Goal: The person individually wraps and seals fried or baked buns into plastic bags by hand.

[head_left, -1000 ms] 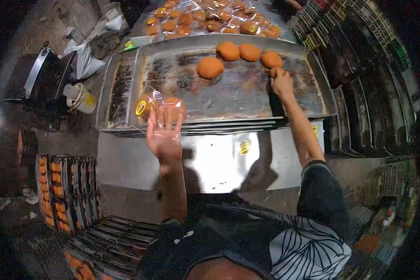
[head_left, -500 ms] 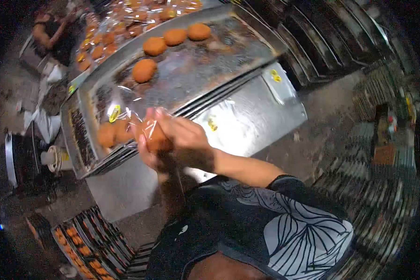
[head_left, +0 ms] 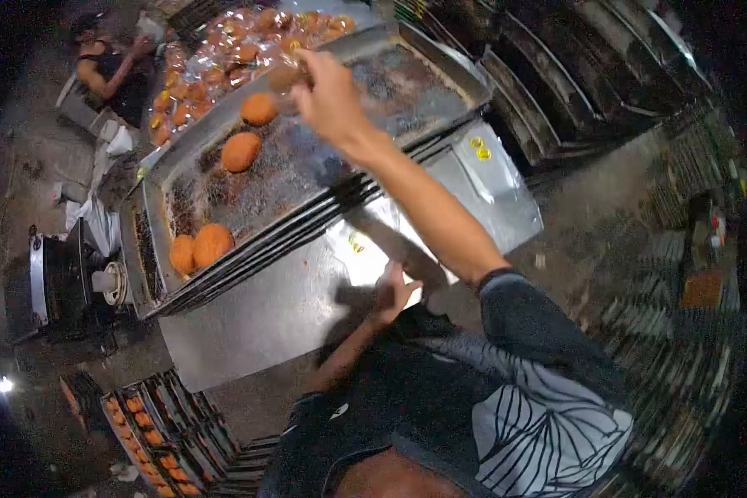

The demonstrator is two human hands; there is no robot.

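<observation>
My right hand [head_left: 330,98] is over the dark metal tray [head_left: 307,153], its fingers curled at a blurred brown shape beside the fingertips. Round orange-brown buns lie on the tray: one bun [head_left: 259,108] near the hand, another bun [head_left: 240,152] below it, and two touching at the lower left corner [head_left: 213,244]. Low over the shiny metal table, my left hand [head_left: 394,295] has its fingers apart, close to clear plastic bags [head_left: 357,242] with yellow labels.
Bagged buns [head_left: 224,62] are heaped beyond the tray. A person [head_left: 107,70] is at the upper left. Racked trays of buns [head_left: 149,432] stand at the lower left, and dark empty trays [head_left: 548,75] at the upper right.
My hands have parted from the bagged bun they held together. The right has moved up and away across the tray; the left has come back over the table. The view has shifted slightly.
</observation>
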